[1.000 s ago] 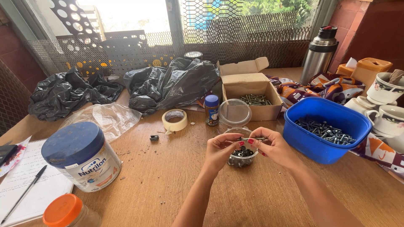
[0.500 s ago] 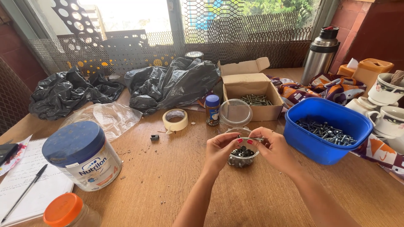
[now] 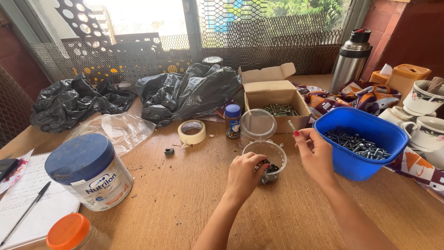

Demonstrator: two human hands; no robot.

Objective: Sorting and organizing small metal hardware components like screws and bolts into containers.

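Pinch the bolt (image 3: 291,125) firmly in the right hand (image 3: 314,155), steady the clear cup (image 3: 266,159) with the left hand's (image 3: 243,176) closed grip, sort unhurriedly.

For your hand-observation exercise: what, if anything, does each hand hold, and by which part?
The right hand pinches a small bolt by its lower end. The left hand dips its fingertips into the clear plastic cup; any hold there is hidden.

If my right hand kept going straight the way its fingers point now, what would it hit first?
The right hand holds a small bolt pointing up and away, toward the open cardboard box. The box's front wall would likely come first, though depth is hard to judge.
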